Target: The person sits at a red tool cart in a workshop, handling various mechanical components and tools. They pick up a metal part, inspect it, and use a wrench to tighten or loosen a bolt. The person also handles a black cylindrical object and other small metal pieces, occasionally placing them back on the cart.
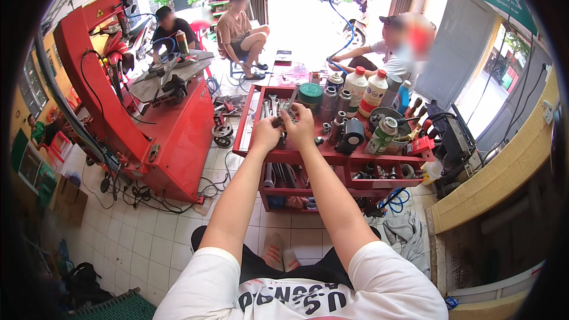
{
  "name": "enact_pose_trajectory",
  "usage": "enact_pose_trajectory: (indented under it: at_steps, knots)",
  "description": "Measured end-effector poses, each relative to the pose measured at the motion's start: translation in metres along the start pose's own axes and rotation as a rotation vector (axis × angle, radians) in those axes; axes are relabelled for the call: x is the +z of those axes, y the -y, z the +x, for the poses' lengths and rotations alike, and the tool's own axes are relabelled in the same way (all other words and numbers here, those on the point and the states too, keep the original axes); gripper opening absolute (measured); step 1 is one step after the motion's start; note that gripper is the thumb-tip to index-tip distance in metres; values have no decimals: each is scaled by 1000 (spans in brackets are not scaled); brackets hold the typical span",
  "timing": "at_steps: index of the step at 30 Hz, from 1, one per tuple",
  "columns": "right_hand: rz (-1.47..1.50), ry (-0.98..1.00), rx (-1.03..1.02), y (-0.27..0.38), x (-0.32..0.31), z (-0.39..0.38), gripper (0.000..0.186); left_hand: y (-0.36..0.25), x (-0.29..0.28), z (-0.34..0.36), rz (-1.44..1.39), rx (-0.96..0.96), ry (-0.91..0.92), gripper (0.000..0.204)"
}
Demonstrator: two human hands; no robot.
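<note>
A big red machine (184, 148) stands on the left, on a floor of white tiles (142, 234). A red cart (379, 183) stands right in front of the person. Past the cart and the machine are three people: one in a black shirt (178, 31), one in a brown shirt (234, 28) on a low seat, and one in a white shirt (385, 59). On the cart's top, two white bottles (356, 90) with red caps stand upright, side by side. The left hand (267, 134) and the right hand (299, 123) are close together over the near left part of the cart's top. The fingers of both are bent in, nearly closed, and their tips come together. The fingers hide what is between them, so I cannot tell if either one has hold of something. A round green tub (310, 93) is just past the right hand. Some shiny wrenches (274, 104) lie just past the left hand, in the cart's top tray.
</note>
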State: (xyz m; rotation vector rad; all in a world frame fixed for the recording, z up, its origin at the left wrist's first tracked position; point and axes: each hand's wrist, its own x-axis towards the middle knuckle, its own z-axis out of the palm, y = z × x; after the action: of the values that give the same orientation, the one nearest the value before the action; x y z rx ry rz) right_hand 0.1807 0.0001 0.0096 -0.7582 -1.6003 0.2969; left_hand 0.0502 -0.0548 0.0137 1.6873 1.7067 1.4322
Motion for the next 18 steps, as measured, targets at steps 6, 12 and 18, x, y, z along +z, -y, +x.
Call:
enact_pose_trajectory:
  at_steps: [6,12,18]
  knots:
    - [-61,-53,-66,-13,-9,5,18,-20,5,-3,17,-43,54,29]
    - [20,-114,29,-9,-6,4,20,-4,5,2,58,16,40,26]
    - [17,-94,-39,-15,-7,5,12,-12,7,1,31,52,53,26]
